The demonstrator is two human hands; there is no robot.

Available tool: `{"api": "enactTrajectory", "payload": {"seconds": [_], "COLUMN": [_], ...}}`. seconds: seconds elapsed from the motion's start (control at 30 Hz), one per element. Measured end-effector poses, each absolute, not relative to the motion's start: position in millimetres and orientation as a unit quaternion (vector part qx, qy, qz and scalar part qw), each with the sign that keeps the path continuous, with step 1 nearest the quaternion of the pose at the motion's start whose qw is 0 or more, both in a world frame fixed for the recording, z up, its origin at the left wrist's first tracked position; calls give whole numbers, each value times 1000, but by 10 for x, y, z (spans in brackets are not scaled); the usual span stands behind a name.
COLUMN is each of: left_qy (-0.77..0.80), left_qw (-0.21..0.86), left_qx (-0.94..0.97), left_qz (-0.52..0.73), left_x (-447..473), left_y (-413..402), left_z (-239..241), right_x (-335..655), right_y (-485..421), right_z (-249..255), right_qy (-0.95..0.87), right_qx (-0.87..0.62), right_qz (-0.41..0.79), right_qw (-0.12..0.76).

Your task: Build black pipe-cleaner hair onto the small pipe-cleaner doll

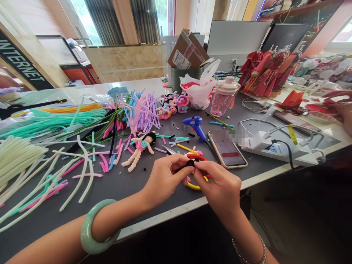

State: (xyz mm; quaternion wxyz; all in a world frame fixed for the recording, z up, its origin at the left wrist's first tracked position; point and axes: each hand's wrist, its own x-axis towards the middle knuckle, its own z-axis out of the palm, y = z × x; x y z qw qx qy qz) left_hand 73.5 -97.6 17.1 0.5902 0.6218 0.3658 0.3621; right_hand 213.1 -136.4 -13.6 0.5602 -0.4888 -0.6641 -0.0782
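Observation:
Both my hands meet over the front edge of the table, fingertips pinched together on a small piece of black pipe cleaner (189, 163). My left hand (167, 174) is closed on its left part; my right hand (220, 183) is closed on its right end. Part of the piece is hidden by the fingers. Just behind them lies a pair of scissors (195, 187) with red and yellow handles, partly covered by my hands. A doll of pipe cleaners (140, 147) with black hair and a pink top lies to the left. Beyond my hands a blue glue gun (195, 128) rests on the table.
Bundles of pipe cleaners (143, 113) and loose strips (85, 168) cover the left side. A phone (228, 150) and a white power strip (280, 148) with cables lie right. Behind stand a pink bottle (222, 97) and a plastic bag (199, 90). Another person's hand (343, 113) shows far right.

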Motion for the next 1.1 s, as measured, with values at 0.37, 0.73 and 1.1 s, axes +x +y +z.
{"api": "enactTrajectory", "payload": {"seconds": [0.37,0.73,1.1], "left_qy": [355,286,279], "left_qw": [637,823,843], "left_qx": [571,402,375], "left_qz": [377,282,265], "left_x": [776,745,699], "left_y": [-1011,-936,-892], "left_z": [111,-38,-90], "right_x": [2205,2499,2491], "right_y": [-1408,-1314,-1286], "right_z": [-237,-50,-23], "right_qy": [-640,-730,-765], "right_qx": [-472,-371,-348], "right_qz": [102,239,224], "right_qw": [598,522,494]}}
